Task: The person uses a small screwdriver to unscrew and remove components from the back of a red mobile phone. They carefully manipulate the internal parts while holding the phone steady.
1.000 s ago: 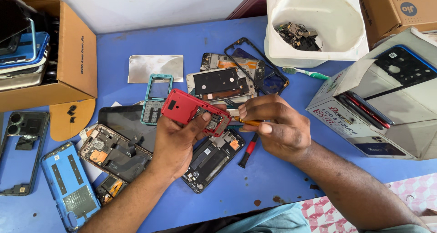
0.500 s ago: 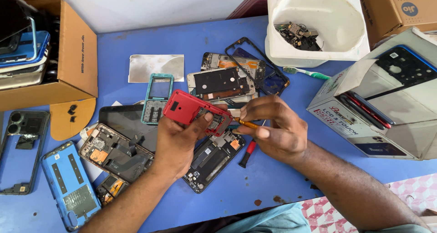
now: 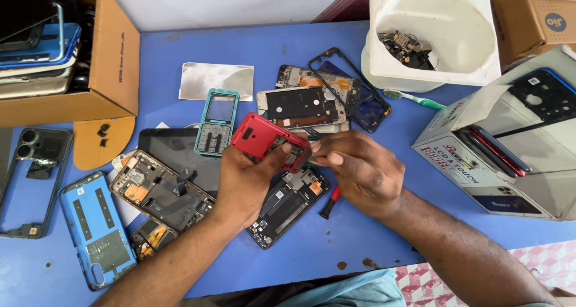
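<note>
My left hand [image 3: 249, 178] has its grip wrapped around the red phone body [image 3: 270, 140], thumb on the near edge and fingers curled beneath, so it sits tilted just above the table [image 3: 180, 49] near the middle. My right hand [image 3: 360, 172] has its grip pressed together, fingertips pinched at the phone's right end; I cannot tell what, if anything, is between them. Just under that hand lies one red-handled screwdriver [image 3: 330, 202]. Around the phone I count one teal keypad frame [image 3: 216, 122], one blue back cover [image 3: 96, 229] at the near left, one dark camera frame [image 3: 33, 181] at the left edge, and two opened phone chassis with boards showing, one [image 3: 159, 193] left of my wrist and one [image 3: 285, 205] beneath my hands. One green toothbrush [image 3: 414, 99] lies beside the white tub [image 3: 432, 67], which holds small parts. A cardboard box [image 3: 114, 61] of screens closes off the left, a white carton [image 3: 510, 145] the right. Bare blue surface is left along the far edge and in a strip along the near edge.
</note>
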